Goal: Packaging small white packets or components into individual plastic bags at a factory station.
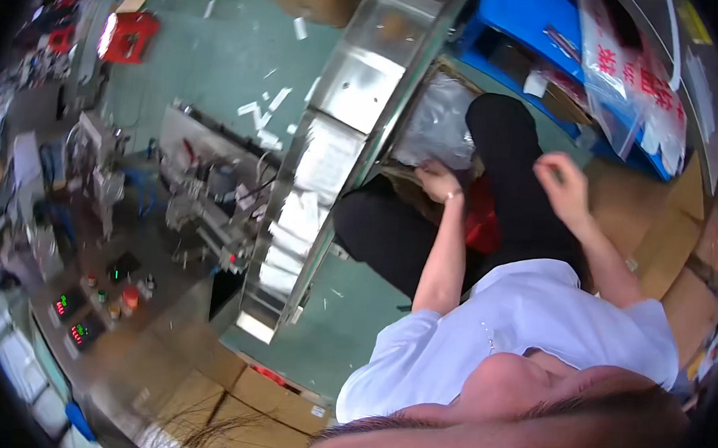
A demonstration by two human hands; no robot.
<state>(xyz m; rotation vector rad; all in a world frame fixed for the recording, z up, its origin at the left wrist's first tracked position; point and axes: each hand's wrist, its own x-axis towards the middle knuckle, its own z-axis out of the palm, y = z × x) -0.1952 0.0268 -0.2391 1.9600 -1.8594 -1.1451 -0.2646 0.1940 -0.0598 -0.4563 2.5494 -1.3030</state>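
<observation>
My left hand (435, 180) reaches forward and grips the edge of a clear plastic bag (441, 117) that lies in an open cardboard box (437, 63) by my knees. A thin band sits on that wrist. My right hand (562, 182) is raised over my black trousers (507, 134), fingers curled together; nothing shows in it. A red item (482, 220) lies on my lap between the two arms. I am seated, in a white shirt (519, 318).
A long steel chute (340, 131) runs along my left. Beyond it stands a machine (203, 196) with a control panel (86, 313) and red displays. A red stool (126, 37) is far left, blue crates (523, 19) and printed clear bags (635, 85) far right, cardboard boxes (272, 397) nearby.
</observation>
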